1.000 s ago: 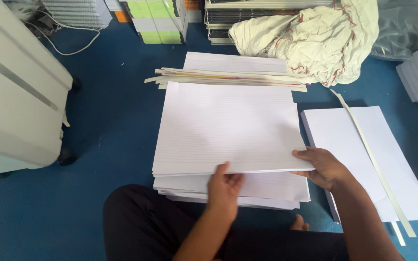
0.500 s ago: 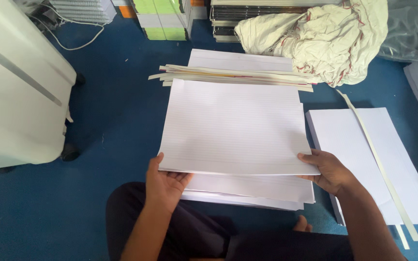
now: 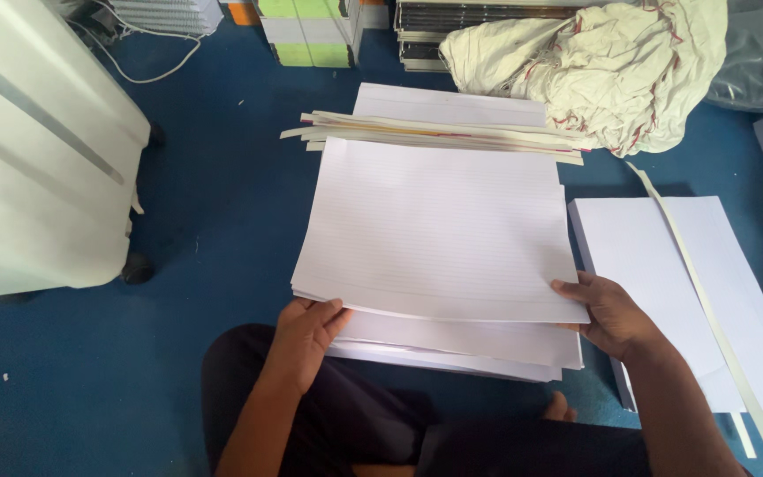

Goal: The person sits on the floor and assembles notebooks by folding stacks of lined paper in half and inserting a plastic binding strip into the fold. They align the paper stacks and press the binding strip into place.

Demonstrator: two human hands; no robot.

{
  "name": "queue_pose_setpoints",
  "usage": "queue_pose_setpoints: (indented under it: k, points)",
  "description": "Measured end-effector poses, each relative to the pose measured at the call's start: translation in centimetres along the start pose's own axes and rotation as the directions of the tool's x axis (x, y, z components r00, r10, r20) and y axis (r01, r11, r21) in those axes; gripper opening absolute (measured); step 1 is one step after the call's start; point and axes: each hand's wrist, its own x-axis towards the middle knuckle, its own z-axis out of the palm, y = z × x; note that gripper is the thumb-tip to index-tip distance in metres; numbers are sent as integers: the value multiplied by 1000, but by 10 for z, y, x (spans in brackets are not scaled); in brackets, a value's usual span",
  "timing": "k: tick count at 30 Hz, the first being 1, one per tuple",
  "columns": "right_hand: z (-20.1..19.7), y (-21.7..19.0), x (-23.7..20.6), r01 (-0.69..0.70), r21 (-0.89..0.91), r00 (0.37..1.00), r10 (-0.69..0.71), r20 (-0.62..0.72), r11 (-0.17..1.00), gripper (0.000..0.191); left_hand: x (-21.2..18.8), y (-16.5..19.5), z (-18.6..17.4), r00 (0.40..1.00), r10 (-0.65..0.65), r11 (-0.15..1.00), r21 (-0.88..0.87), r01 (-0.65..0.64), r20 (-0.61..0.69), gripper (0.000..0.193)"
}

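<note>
Fingers of my left hand point(image 3: 306, 325) curl under the near left corner of the top bundle of sheets point(image 3: 439, 230), thumb on top, so that corner is pinched and lifted off the stack of paper point(image 3: 461, 346) beneath. Across from it, my right hand point(image 3: 607, 311) grips the near right corner the same way, thumb lying on the upper face and the other fingers tucked below where I cannot see them. Both hands are closed on the bundle, one at each near corner, and it spans the whole gap between them.

It is white, faintly ruled paper, wide and rectangular, its near edge bowed slightly upward while the far edge rests against a messy pile of cream strips and boards point(image 3: 439, 134). Under it, the remaining stack sits on the blue floor point(image 3: 214, 203) just in front of my dark-trousered legs point(image 3: 355, 424).

To my right lies another white sheet pile point(image 3: 664, 256) with a long cream strip point(image 3: 704, 305) draped across it. A crumpled cloth point(image 3: 611, 62) sits beyond, and a white machine point(image 3: 33, 150) stands to my left.
</note>
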Motion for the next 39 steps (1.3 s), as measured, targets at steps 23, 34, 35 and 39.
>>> queue_pose_setpoints:
  k: [23,34,35,39]
  points:
    - [-6,7,6,25,-32,1000,-24,4,999,79,15,-16,-13,980,115,982,167,-87,-165,31]
    - [-4,5,3,27,-32,1000,-27,-4,999,83,4,7,-20,961,197,860,505,-74,-196,56]
    - [-4,5,4,32,-29,999,-32,2,999,83,4,8,-20,957,215,831,551,-74,-196,59]
    - [-6,8,6,53,-25,998,-53,21,998,84,1,12,-21,928,310,596,803,-18,-209,64]
